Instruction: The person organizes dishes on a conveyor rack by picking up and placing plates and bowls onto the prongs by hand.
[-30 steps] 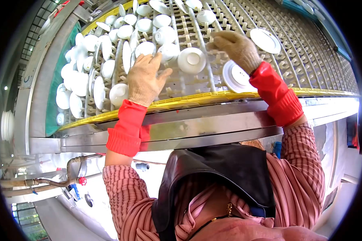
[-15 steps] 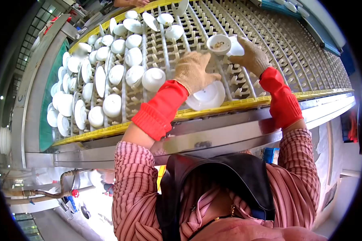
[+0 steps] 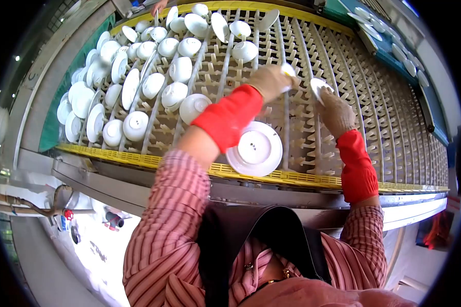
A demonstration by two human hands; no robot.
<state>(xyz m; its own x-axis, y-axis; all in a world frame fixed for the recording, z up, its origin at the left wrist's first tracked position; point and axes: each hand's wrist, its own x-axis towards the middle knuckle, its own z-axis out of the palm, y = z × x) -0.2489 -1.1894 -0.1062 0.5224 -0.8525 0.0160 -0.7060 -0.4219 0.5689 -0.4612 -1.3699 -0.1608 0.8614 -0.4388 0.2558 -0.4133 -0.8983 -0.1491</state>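
Observation:
My left hand (image 3: 270, 83), in a tan work glove and blurred by motion, is closed on a small white bowl (image 3: 288, 70) tipped on its side. A bit of yellowish residue shows at its rim. To the right, my gloved right hand (image 3: 338, 111) pinches a white dish (image 3: 320, 88) held up on edge. Both hands are over the pegged conveyor belt (image 3: 305, 138). Below my left forearm, a white plate (image 3: 254, 148) lies at the belt's near edge with small dark specks at its centre. A white bowl (image 3: 193, 107) sits left of my red cuff.
Many white bowls and plates (image 3: 138, 125) stand among the pegs on the belt's left side. Yellow edging (image 3: 322, 180) runs along the near side. More dishes sit on a blue-green conveyor (image 3: 394, 61) at the far right. Another person's hand (image 3: 160, 6) shows at the top.
My left hand has moved up and right and taken the bowl, which is now tipped. My right hand has drawn the dish apart from it. The view has shifted, and the near plate shows more fully.

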